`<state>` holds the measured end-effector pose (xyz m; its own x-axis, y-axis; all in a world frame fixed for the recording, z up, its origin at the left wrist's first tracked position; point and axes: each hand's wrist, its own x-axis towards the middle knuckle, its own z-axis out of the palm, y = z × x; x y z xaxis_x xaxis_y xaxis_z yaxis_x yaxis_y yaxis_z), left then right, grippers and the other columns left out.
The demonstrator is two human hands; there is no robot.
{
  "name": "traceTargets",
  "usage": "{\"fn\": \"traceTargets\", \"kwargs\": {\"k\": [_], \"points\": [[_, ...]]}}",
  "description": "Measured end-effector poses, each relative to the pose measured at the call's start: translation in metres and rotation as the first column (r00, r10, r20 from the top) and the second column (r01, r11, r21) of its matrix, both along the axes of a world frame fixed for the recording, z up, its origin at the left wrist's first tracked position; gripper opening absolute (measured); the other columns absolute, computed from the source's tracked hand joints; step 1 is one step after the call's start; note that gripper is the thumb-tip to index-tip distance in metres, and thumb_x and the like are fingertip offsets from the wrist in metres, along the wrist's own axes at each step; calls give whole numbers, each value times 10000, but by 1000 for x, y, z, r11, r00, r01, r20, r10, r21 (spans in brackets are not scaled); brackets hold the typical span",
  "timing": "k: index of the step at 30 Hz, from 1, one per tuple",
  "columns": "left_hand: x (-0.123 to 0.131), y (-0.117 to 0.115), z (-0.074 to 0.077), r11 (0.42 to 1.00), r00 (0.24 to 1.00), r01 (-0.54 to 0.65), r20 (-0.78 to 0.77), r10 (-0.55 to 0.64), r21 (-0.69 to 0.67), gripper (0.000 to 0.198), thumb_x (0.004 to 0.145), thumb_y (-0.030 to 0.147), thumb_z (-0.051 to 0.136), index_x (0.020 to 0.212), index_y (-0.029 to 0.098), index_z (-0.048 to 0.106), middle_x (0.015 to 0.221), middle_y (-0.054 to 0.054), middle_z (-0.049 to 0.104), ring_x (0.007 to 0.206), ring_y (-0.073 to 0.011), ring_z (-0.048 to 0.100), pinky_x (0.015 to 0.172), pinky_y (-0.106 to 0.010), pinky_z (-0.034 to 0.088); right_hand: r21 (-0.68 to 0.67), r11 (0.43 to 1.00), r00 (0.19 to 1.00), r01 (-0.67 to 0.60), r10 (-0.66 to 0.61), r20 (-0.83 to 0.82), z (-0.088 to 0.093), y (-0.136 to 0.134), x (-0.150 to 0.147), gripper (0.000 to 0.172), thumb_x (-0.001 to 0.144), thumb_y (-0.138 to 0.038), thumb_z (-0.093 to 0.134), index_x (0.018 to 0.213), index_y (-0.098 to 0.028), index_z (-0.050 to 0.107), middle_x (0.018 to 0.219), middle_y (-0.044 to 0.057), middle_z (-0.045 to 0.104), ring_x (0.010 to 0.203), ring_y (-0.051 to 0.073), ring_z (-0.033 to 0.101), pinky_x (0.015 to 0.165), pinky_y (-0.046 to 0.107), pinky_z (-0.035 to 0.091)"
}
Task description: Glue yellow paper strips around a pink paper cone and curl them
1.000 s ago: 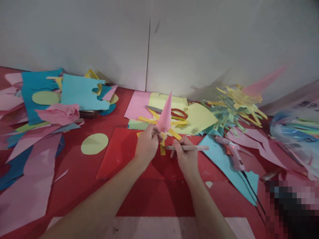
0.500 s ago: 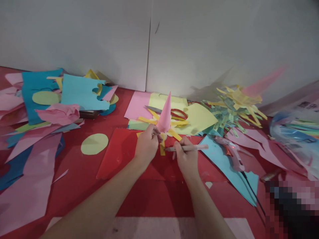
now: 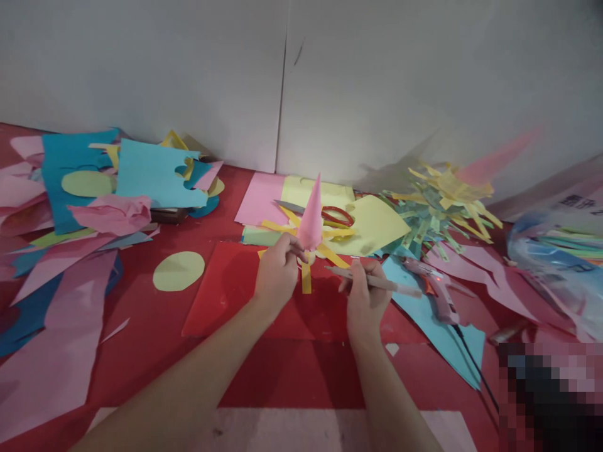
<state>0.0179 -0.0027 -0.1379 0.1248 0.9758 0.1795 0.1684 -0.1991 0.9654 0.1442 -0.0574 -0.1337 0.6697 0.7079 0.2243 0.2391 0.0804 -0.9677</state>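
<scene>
- In the head view, the left hand (image 3: 279, 267) is resting by the base of a pink paper cone (image 3: 311, 216); its fingers are curling narrowly, and I cannot tell whether they are pinching the paper.
- The right hand (image 3: 369, 301) is closing around a pen-like tool (image 3: 400, 288), whose thin end is pointing left towards the cone's base.
- The cone is standing upright between and beyond the two hands, in the middle of the desk (image 3: 141, 376), and yellow paper strips (image 3: 306, 280) are spreading out around its base.
- One strip is hanging towards the person, above a red sheet (image 3: 221, 307), and the tool's thin end is staying to the right of this strip, apart from it.
- Just behind the cone, scissors (image 3: 288, 206) with red handles are lying across coloured papers.
- To the right, a glue gun (image 3: 440, 294) with a small red light is lying partly over a light blue paper (image 3: 464, 345).
- Farther back on the right, a fringed paper piece (image 3: 455, 198) with another pink cone is leaning near the wall (image 3: 400, 75).
- To the left, a pale round paper (image 3: 179, 271) is lying flat.
</scene>
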Motion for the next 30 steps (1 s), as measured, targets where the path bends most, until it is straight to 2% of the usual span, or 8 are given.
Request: {"fn": "traceTargets", "kwargs": {"k": [4,8,13,17,21,24,27,30], "points": [[0,0,6,987,996,-82,-35,88,140,256,706,38,374,831,215,511,832,-7,623,852,-150,596,804,-284,444,17,998,996,63,-61,-63,1,1,2,297,809,-347,552,599,-211,391,372,-88,434,365,80,386,424,211,291],[1,1,6,953,981,-170,-53,188,251,172,820,162,427,946,202,538,979,-41,614,976,-157,558,891,-294,413,45,993,987,108,-102,-124,0,1,7,295,804,-349,561,599,-208,403,364,-87,434,369,77,382,428,207,298],[1,1,4,955,976,-183,-70,204,231,185,858,258,438,999,201,544,1037,-51,599,1016,-161,544,910,-306,412,88,981,964,174,-151,-220,-1,1,16,305,794,-350,566,573,-201,420,350,-88,403,345,67,336,389,206,256],[3,5,6,953,977,-179,-72,202,247,244,834,312,498,1047,200,541,1074,-65,571,1033,-176,530,903,-317,413,95,982,958,165,-137,-253,-2,3,22,296,797,-411,550,612,-188,488,364,-81,404,343,72,340,374,212,245],[14,19,7,964,981,-147,-92,170,220,395,767,351,592,1117,186,513,1124,-91,518,1035,-197,526,873,-323,427,95,988,962,125,-97,-254,-4,4,22,318,783,-437,560,604,-182,499,354,-83,388,338,66,332,372,208,240],[24,31,7,965,978,-132,-128,164,227,487,717,353,643,1147,191,478,1146,-88,505,1073,-214,510,911,-348,406,103,988,956,114,-80,-284,-5,5,23,312,772,-434,578,611,-177,507,360,-82,407,332,59,329,364,201,225],[28,41,11,966,968,-107,-196,154,233,369,714,309,636,1044,181,529,1095,-75,529,1026,-207,531,895,-347,415,99,989,939,113,-74,-336,-5,7,26,310,766,-438,582,619,-174,512,354,-82,412,319,57,321,347,195,207],[25,46,23,970,968,-95,-207,142,224,306,731,297,618,1003,173,555,1006,-66,590,950,-196,563,852,-344,432,103,987,920,126,-77,-385,-5,8,29,308,760,-432,588,612,-176,499,340,-85,404,308,57,318,336,190,198]]}}
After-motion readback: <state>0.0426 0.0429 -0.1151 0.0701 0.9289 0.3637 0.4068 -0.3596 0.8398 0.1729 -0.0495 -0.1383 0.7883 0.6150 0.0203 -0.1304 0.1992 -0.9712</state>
